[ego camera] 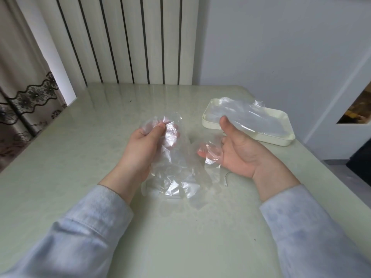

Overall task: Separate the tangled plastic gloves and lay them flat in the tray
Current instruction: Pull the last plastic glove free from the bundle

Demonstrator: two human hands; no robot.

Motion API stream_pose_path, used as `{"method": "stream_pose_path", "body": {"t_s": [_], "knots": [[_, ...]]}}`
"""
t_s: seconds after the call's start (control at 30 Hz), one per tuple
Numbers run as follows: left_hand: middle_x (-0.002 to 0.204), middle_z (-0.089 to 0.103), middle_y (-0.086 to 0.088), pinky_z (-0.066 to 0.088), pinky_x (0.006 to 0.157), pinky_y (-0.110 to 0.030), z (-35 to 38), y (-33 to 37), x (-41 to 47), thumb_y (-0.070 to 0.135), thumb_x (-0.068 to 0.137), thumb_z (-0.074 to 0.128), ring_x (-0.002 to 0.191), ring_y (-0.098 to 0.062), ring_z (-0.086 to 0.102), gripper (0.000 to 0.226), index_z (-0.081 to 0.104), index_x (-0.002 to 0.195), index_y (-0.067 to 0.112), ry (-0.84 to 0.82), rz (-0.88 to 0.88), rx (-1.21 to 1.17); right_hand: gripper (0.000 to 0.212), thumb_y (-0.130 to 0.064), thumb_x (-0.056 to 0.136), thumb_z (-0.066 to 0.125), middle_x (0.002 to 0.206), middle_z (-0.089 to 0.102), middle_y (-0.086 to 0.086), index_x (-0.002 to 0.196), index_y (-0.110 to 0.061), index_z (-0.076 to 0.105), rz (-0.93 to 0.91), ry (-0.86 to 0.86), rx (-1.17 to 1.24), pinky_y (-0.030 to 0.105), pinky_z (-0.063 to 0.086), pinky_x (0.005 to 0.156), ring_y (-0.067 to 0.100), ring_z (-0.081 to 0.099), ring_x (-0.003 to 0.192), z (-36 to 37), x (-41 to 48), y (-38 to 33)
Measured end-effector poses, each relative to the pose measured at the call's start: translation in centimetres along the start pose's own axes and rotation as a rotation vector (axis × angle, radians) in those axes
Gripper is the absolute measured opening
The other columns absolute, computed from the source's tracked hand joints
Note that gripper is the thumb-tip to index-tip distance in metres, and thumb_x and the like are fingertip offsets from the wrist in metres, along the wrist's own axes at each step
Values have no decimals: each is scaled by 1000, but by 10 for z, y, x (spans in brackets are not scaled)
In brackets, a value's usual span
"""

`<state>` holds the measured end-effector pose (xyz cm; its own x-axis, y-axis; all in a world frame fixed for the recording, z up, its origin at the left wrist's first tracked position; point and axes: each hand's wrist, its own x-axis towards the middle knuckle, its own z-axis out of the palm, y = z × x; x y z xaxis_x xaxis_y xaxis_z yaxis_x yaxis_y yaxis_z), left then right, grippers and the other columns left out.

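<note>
Head view: gloves (172, 173) near tray (209, 123) edge

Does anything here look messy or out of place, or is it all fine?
One thing: the clear glove in the cream tray is not fully flat. Its far end is crumpled and pokes up over the rim. The tangled gloves held by the left hand and right hand are simply unsorted.

No readable text, label or number shows anywhere
</note>
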<state>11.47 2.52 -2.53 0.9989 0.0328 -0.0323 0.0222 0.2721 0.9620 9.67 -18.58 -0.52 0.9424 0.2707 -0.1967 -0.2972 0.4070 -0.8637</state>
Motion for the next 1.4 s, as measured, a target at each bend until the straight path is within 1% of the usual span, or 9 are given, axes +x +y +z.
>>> {"method": "stream_pose_path", "body": {"t_s": [0.1, 0.2, 0.3, 0.5, 0.6, 0.77, 1.0, 1.2, 1.4], "knots": [[98, 77, -16, 49, 47, -17, 0, 0, 0, 20, 103, 56, 60, -11, 70, 25, 75, 112, 6, -2, -1, 3, 138, -3, 62, 94, 123, 69, 7, 162, -32, 3, -33, 40, -219, 43, 55, 96, 25, 70, 96, 1, -4, 3], [92, 78, -11, 49, 48, -17, 0, 1, -1, 20, 103, 56, 61, -11, 70, 24, 75, 111, 7, -1, 3, -1, 114, 17, 76, 75, 107, 63, -11, 162, -32, 18, -104, 163, -547, 33, 55, 93, 16, 71, 91, 5, -6, 5], [88, 78, -9, 50, 49, -17, 1, 1, -1, 20, 102, 57, 62, -12, 71, 22, 76, 106, 9, 0, -9, 5, 99, 16, 77, 73, 99, 69, -2, 155, -33, 38, -173, 222, -662, 24, 53, 78, 13, 67, 79, 3, -2, 7], [86, 74, -11, 43, 42, -13, 3, 2, -4, 17, 104, 54, 47, -6, 63, 26, 72, 112, 1, -2, 5, 29, 34, -3, 89, 71, 85, 73, -5, 116, -24, 71, -334, 374, -712, 26, 54, 87, 11, 70, 74, -4, 6, 8], [84, 73, -11, 39, 39, -12, 3, 1, -3, 17, 104, 54, 42, -5, 59, 26, 72, 112, 1, -6, 10, 57, 18, -9, 97, 63, 103, 75, -4, 96, -20, 77, -390, 423, -725, 25, 58, 71, 12, 73, 78, -5, 10, 8], [91, 77, -11, 50, 49, -18, 1, 0, 0, 21, 103, 56, 60, -13, 68, 24, 75, 109, 6, 2, 0, 65, 9, -28, 91, 72, 118, 68, -13, 90, -26, 81, -523, 548, -885, 27, 48, 97, -1, 62, 111, -10, 13, 8], [54, 64, 6, 35, 37, -12, 5, 4, -6, 20, 104, 54, 36, -2, 51, 21, 70, 94, 12, 15, -4, 106, 18, -2, 103, 50, 89, 74, 11, 94, -8, 65, -606, 259, -331, 34, 55, 71, 30, 73, 71, 19, 0, 0], [59, 64, 4, 42, 46, -18, 3, 4, -5, 22, 102, 58, 45, -8, 57, 22, 72, 86, 19, -9, -2, 98, 21, -14, 105, 43, 78, 74, 4, 91, -20, 57, -356, 5, 201, 25, 52, 53, 17, 66, 53, 40, -21, -14], [56, 57, 3, 33, 39, -13, 6, 6, -8, 24, 104, 55, 40, -6, 48, 26, 63, 81, 15, -26, 21, 117, 18, -7, 103, 49, 75, 73, 7, 91, -18, 58, -243, 79, -152, 26, 50, 48, 19, 64, 50, 48, -7, 6]]}}
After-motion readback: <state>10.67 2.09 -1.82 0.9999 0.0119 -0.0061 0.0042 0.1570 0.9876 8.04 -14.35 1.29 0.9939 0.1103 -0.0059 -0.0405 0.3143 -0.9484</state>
